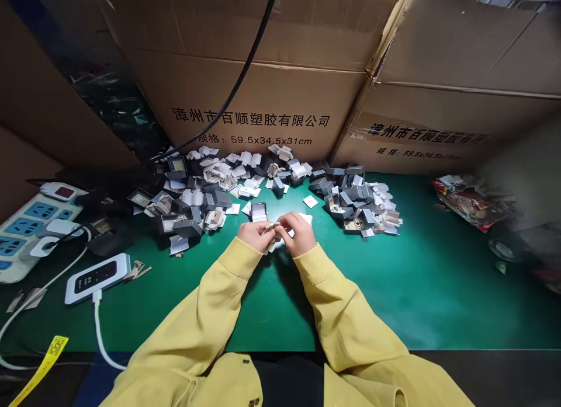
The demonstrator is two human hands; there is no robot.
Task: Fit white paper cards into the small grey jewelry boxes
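Observation:
Both hands meet over the middle of the green table (421, 290). My left hand (253, 236) is closed on a small pale card piece (270, 227). Fingers of my right hand (298, 234) pinch at the same piece from the other side; its exact kind is partly hidden. Just beyond my left hand stands a small open grey box (258, 212) with a light inside. A white square card (310, 201) lies past my right hand. Some white paper shows behind my right fingers.
Heaps of small dark boxes and white cards lie at left (188, 226) and right (350, 197). Large cardboard cartons (245, 86) wall the back. A power strip (26, 232) and a white cabled device (97, 278) sit left; a red packet (464, 202) lies right.

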